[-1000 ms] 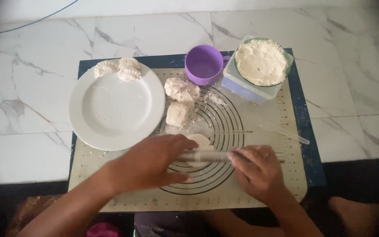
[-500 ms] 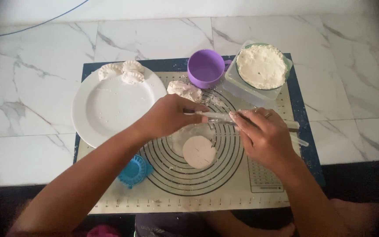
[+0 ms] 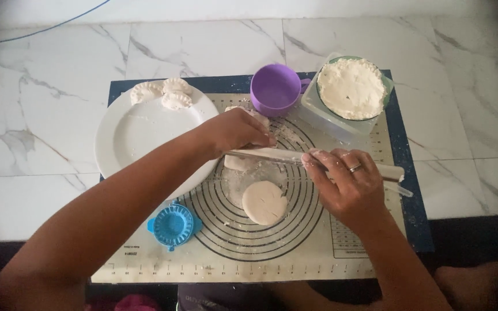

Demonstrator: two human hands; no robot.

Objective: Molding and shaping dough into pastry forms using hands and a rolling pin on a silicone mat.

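Just floury hands (image 3: 237, 133) (image 3: 350, 187) on slim rolling pin (image 3: 278, 155) above flat round dough (image 3: 265, 203)

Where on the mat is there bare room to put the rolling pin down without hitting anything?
Bare mat runs along the near edge, below the dough disc and right of the blue press. The ruled corner under the right hand is also free. Crowded: the far side, with plate, purple cup, flour container and dough lumps by the left hand.
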